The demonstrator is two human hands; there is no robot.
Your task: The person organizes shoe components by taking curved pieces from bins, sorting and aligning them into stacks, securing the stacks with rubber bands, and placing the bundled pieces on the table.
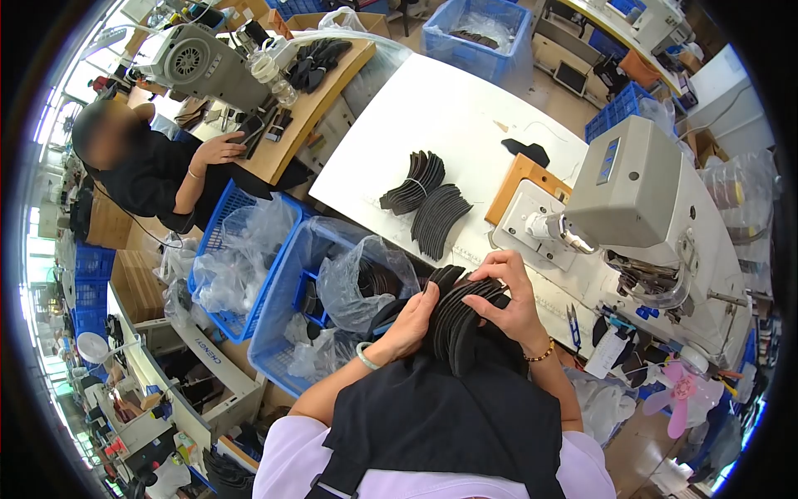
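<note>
In the head view, our left grip is bent round the left side of a fanned stack of thin, matte black, curved pieces, its thumb near the upper end and its other fingers mostly hidden. Our right grip is partly closed over the upper right of the stack, thumb and forefinger parted with edges of the pieces between them. The stack is just off the near edge of the white, smooth-topped desk, in front of our black cloth apron.

To handle the stack well, we should support both sides evenly, press lightly enough to leave the edges separate, and let our thumbs square the upper ends; loosening both sides at once could let pieces slide out.

The pieces look alike, long and bowed, overlapping like pages, with their lower ends hanging loosely apart. We cannot tell whether they are cloth or foam.

On the desk, towards its near edge, lie a black curved bundle with a pale band and, just beside it, a second black curved pile. A grey-white sewing machine stands towards the right end, and a blue plastic tub sits beyond the near edge on the left.
</note>
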